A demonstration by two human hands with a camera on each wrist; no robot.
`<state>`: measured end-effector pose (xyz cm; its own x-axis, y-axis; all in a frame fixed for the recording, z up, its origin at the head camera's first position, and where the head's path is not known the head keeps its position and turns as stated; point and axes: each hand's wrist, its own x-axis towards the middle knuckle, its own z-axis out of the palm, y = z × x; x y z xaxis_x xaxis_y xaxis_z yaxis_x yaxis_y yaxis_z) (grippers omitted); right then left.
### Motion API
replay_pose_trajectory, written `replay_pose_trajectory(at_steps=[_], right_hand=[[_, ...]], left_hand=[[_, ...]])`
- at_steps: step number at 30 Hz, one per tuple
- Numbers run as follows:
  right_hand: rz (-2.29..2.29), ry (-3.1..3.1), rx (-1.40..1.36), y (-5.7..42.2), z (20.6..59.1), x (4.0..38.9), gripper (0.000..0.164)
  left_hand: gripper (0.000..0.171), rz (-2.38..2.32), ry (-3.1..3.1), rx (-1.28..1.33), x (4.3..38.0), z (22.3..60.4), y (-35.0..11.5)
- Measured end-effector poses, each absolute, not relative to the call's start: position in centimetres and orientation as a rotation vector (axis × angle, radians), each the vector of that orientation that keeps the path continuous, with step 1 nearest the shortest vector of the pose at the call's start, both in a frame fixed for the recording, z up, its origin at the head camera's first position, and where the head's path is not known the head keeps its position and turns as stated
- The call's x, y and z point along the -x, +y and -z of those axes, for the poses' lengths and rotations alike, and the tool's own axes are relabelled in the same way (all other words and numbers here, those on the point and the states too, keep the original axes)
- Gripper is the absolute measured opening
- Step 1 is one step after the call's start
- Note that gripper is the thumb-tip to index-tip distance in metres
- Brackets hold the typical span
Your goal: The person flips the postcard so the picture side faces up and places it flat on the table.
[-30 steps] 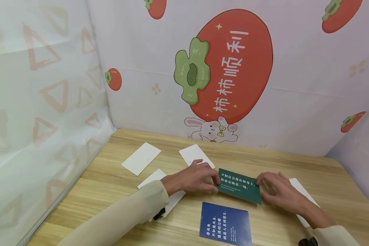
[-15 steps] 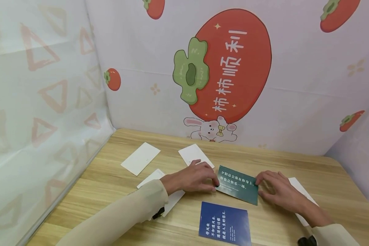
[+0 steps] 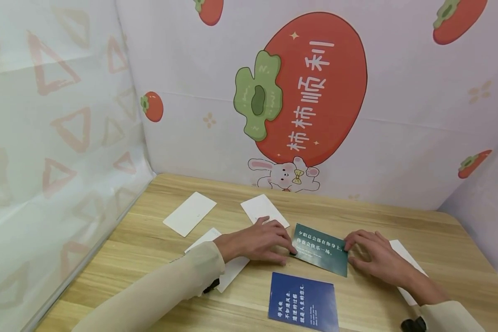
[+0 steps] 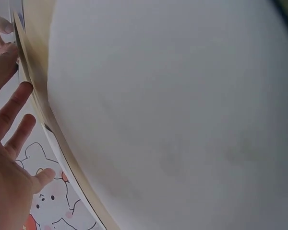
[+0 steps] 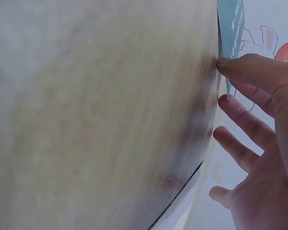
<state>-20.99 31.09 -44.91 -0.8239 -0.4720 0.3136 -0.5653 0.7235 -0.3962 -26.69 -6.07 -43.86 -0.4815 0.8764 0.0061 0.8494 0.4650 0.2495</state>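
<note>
A green card with white writing lies between my two hands, text side up. At its left edge my left hand reaches in with an index fingertip at the card's lower left corner, the thumb set apart from it. The right hand pinches the card's right edge between thumb and index finger. In the right wrist view the thumb lies over the green card near its corner, and the other fingers spread out below. A blue card with white writing rests on the table just in front of the green one.
White cards lie on the wooden table: one at the back left, one behind my left hand, one partly under the left forearm and one partly under the right. A printed fabric wall stands behind.
The green card has shifted slightly left and forward, and its surface looks lighter and flatter. The left thumb has moved away from it; the right hand keeps its hold.
</note>
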Motion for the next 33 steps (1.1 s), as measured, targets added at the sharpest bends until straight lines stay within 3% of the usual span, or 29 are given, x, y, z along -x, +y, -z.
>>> replay_pose_trajectory(at_steps=[12,20,33], right_hand=[[-0.680,-2.707,-0.823,30.6,44.8,21.4,0.035],[-0.645,-2.634,-0.747,28.4,43.6,22.1,0.026],[-0.818,-2.834,-0.658,23.7,42.6,23.7,0.040]], left_hand=[[0.045,-0.224,2.595,-1.557,27.0,43.7,-7.2],[0.042,-0.261,2.757,-1.363,28.4,43.2,-8.9],[0.043,-0.397,2.912,-1.080,30.4,42.4,-12.2]])
